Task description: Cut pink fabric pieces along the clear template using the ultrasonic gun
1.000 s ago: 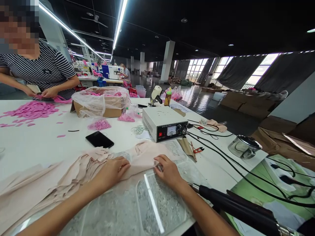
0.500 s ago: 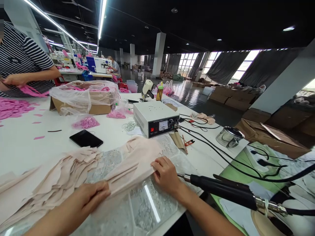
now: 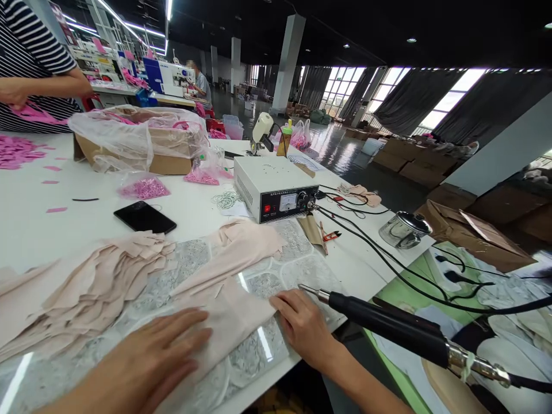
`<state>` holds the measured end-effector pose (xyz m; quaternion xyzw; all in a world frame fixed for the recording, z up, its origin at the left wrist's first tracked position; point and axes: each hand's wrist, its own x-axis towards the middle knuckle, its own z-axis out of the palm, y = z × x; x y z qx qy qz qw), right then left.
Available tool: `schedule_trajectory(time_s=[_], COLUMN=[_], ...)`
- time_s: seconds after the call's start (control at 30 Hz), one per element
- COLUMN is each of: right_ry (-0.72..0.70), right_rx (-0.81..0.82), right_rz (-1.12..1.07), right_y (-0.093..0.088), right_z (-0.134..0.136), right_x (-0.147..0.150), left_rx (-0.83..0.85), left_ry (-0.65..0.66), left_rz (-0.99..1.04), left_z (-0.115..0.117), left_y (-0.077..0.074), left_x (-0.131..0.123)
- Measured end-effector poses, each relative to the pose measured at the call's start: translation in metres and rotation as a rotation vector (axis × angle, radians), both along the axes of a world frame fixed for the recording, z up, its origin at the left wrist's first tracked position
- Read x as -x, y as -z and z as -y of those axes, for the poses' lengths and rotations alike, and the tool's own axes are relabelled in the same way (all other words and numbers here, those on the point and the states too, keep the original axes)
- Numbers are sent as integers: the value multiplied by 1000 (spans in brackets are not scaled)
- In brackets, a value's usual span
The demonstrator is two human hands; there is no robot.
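Note:
A pale pink-beige fabric piece lies spread on the glossy marble-patterned sheet in front of me. My left hand rests on its left part, fingers stretched out and slightly blurred. With its fingers closed, my right hand pinches the right edge of that piece. More beige fabric lies bunched just behind it. To the left is a layered stack of beige fabric pieces. A black pen-like tool with a metal tip and a cable extends just right of my right hand.
A white control box with a lit red switch stands at the back, cables running right. A phone, a plastic-lined carton, bags of pink bits and a glass pot surround the work area. A person in stripes handles pink strips.
My left hand has let go of the gathered fabric edge and now lies flat on it. The fabric has gone from folded and taut to spread out. My view has tilted downward.

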<state>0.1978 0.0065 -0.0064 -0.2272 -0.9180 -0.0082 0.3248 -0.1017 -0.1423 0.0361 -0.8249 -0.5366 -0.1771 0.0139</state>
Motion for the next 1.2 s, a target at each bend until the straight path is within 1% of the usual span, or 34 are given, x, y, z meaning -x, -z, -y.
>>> schedule_trajectory(time_s=[0.03, 0.07, 0.1, 0.17, 0.27, 0.37, 0.47, 0.53, 0.6, 0.67, 0.77, 0.83, 0.93, 1.0, 1.1, 1.2], right_ry=[18, 38, 57, 90, 125, 143, 125, 123, 145, 185, 256, 280, 264, 238, 199, 193], right_rx=[-10, -19, -25, -31, -26, 4, 103, 154, 164, 163, 159, 170, 189, 196, 222, 245], right_rz=[-3, -6, -11, -20, -42, -64, -103, -132, -156, -182, -237, -274, -292, -251, -153, -141], right_y=[1, 2, 3, 5, 8, 9, 8, 8, 9, 10, 14, 15, 13, 9, 1, -2], right_z=[-1, -2, -3, -3, -2, 1, 3, 4, 5, 6, 8, 9, 11, 12, 12, 11], right_x=[-2, -4, -7, -13, -23, -31, -34, -36, -37, -39, -42, -44, -43, -38, -28, -21], left_rx=[6, 14, 33, 55, 27, 0, 32, 55, 75, 90, 105, 119, 132, 136, 136, 123], left_ry=[113, 198, 257, 326, 319, 345, 412, 451, 495, 522, 516, 504, 499, 516, 549, 546], left_rz=[-55, -92, -124, -169, -137, -88, -105, -104, -88, -85, -88, -59, -10, -14, -19, -25], left_z=[-12, -21, -27, -32, -31, -37, -56, -70, -81, -87, -87, -85, -87, -92, -97, -98], left_y=[-4, -6, -6, -2, 4, 1, -8, -9, -4, 3, 11, 12, 10, 10, 16, 25], left_x=[-11, -20, -27, -30, -23, -23, -39, -52, -62, -66, -62, -59, -59, -62, -65, -63])
